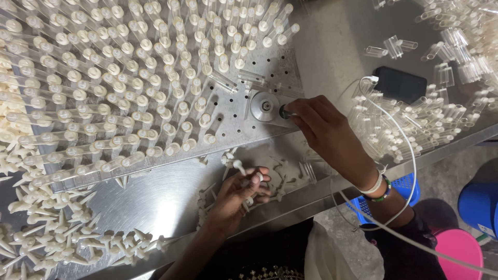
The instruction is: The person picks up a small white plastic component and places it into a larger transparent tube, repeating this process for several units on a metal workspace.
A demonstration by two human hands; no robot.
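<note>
**Steel tabletop crowded with tubes and stoppers**

Where the polished steel tabletop meets its front edge, grey concrete floor shows below, with a blue basket, a blue drum and a pink lid. A perforated metal plate bristles with clear tubes; loose tubes heap at the right beside a black device trailing a white cable. White stoppers litter the left. The right hand has its grip pinched on a small dark knob beside a round metal disc. The left hand curls its grip around several white stoppers.
</note>
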